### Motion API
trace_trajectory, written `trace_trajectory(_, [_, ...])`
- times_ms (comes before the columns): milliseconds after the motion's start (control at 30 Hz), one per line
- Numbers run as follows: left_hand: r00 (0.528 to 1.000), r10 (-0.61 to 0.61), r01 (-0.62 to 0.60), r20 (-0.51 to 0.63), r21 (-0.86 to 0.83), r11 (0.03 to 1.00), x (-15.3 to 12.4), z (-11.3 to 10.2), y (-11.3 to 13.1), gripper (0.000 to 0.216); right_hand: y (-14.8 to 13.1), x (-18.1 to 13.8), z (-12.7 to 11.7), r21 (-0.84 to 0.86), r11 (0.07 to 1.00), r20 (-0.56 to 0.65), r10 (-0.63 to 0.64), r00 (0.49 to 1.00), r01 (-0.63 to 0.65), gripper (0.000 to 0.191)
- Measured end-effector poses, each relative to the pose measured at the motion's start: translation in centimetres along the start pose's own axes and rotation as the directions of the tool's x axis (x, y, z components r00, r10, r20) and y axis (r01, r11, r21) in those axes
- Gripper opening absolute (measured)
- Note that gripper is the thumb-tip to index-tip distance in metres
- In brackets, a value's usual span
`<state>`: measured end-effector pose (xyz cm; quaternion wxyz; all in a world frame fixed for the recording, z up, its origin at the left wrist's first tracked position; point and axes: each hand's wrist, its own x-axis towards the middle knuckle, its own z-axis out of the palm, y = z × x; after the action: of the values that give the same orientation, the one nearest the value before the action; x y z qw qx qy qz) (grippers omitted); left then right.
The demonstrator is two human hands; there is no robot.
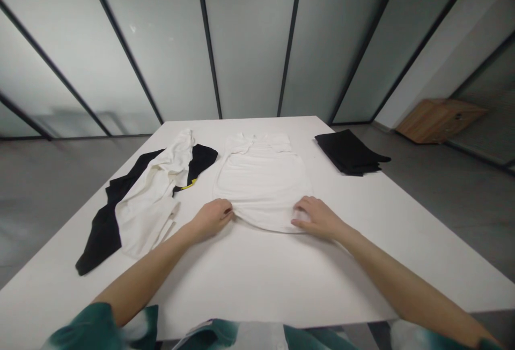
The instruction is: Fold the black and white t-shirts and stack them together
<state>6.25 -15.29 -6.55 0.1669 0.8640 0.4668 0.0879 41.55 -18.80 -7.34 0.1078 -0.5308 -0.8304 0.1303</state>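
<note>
A white T-shirt (263, 178) lies spread out on the white table in front of me, its sleeves at the far end and its hem nearest to me. At the near left corner, my left hand (212, 217) is closed in a pinch on the edge of the fabric. My right hand (317, 218) rests at the near right corner, with thumb and fingers apart and curved, touching the cloth. Small wrinkles run across the shirt's body.
Left on the table (241, 285), a crumpled white garment (151, 205) lies over black clothing (98, 232) with a bit of yellow. A stack of folded black cloth (348, 151) sits at the right edge. Beyond are frosted panels and a wooden cabinet (438, 119) on the floor.
</note>
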Motion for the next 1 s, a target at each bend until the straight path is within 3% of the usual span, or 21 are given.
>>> trace_trajectory(100, [0.984, -0.165, 0.15, -0.061, -0.192, 0.97, 2.3, -0.4, 0.8, 0.022, -3.0, 2.2, 0.8, -0.085, 0.996, -0.048, 0.007, 0.999, -0.011, 0.067])
trace_trajectory(167, [0.979, -0.182, 0.141, -0.098, -0.323, 0.936, 3.7, -0.8, 1.3, 0.023, -5.0, 3.9, 1.4, -0.147, 0.989, -0.045, 0.009, 0.999, -0.016, 0.073])
trace_trajectory(300, [0.973, -0.155, 0.07, -0.172, -0.42, 0.905, 4.9, -2.4, 1.5, 0.026, -6.8, 6.2, 1.9, -0.292, 0.956, 0.018, 0.038, 0.999, -0.031, 0.037])
trace_trajectory(433, [0.959, -0.152, 0.057, -0.241, -0.36, 0.931, 4.2, -4.4, -0.2, 0.028, -4.4, 5.6, 1.1, -0.357, 0.93, 0.021, 0.099, 0.995, -0.085, 0.038])
trace_trajectory(567, [0.962, -0.165, 0.079, -0.216, -0.356, 0.931, 3.0, -5.4, -2.3, 0.028, 0.8, 2.7, -0.6, -0.376, 0.887, -0.075, 0.259, 0.963, -0.268, 0.046])
trace_trajectory(667, [0.964, -0.16, 0.085, -0.211, -0.326, 0.942, 2.6, -5.3, -3.0, 0.03, 4.6, 0.6, -2.4, -0.276, 0.887, -0.21, 0.321, 0.924, -0.371, 0.046])
trace_trajectory(767, [0.964, -0.137, 0.085, -0.226, -0.225, 0.971, 2.9, -5.2, -2.9, 0.031, 6.9, -0.2, -4.3, -0.051, 0.931, -0.384, 0.315, 0.868, -0.36, 0.047])
trace_trajectory(900, [0.987, -0.059, 0.047, -0.15, -0.078, 0.996, 3.6, -6.2, -2.4, 0.043, 7.1, 0.2, -6.5, 0.284, 0.919, -0.52, 0.388, 0.761, -0.275, 0.045])
trace_trajectory(1000, [0.97, 0.004, -0.018, -0.242, -0.057, 0.998, 3.9, -7.6, -2.6, 0.034, 6.6, 1.1, -7.5, 0.449, 0.879, -0.59, 0.429, 0.684, -0.163, 0.038])
